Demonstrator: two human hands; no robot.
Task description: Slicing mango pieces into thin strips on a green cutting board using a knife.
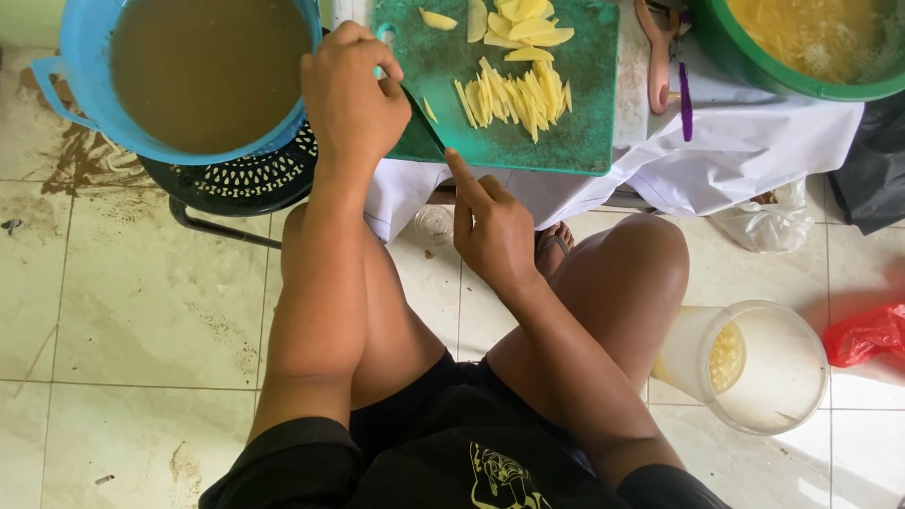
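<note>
We note the left hand (351, 99) clenched on the stiff cutting board (566, 113) corner; the right hand (490, 231) points, loose; potato strips (514, 94) look slippery.

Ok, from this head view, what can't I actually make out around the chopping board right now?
- Knife blade: seen edge-on as a thin dark line under the left hand; its handle is hidden in the fist.
- Green plastic cutting board: far end cut off by the top edge.
- Blue plastic tub: murky brown liquid hides its contents.
- Green plastic basin: cut off at the top-right corner.
- Right hand: palm faces away.

Pale, stained tiled floor (141, 311) under a black perforated stool (240, 179), sunlight at right.
</note>
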